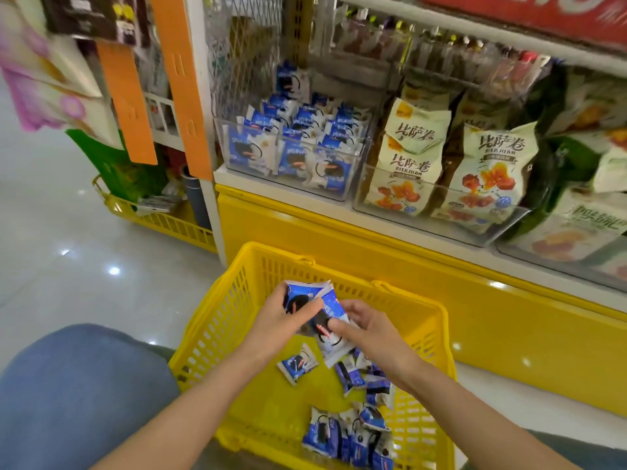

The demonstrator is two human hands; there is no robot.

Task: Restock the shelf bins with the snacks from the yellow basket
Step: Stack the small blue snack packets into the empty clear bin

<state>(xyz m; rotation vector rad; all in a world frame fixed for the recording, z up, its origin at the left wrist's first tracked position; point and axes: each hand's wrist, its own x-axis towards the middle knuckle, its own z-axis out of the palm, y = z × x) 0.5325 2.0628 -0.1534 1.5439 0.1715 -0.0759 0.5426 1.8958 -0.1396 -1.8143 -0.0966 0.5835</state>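
A yellow basket point(217, 320) stands on the floor below the shelf, with several blue-and-white snack packs point(346, 432) loose inside. Over the basket, my left hand point(281, 320) grips a small bunch of these snack packs point(305, 295) from the left. My right hand point(366, 327) pinches the same bunch from the right, thumb on a pack's face. Up on the shelf, a clear bin point(288, 184) holds several of the same blue packs point(295, 140).
A second clear bin point(441, 225) to the right holds cream pizza-roll bags point(488, 171), with green bags point(576, 212) further right. The yellow shelf base point(441, 290) runs behind the basket. Another yellow basket point(169, 222) sits on the floor at left. My knee in blue trousers point(78, 395) is lower left.
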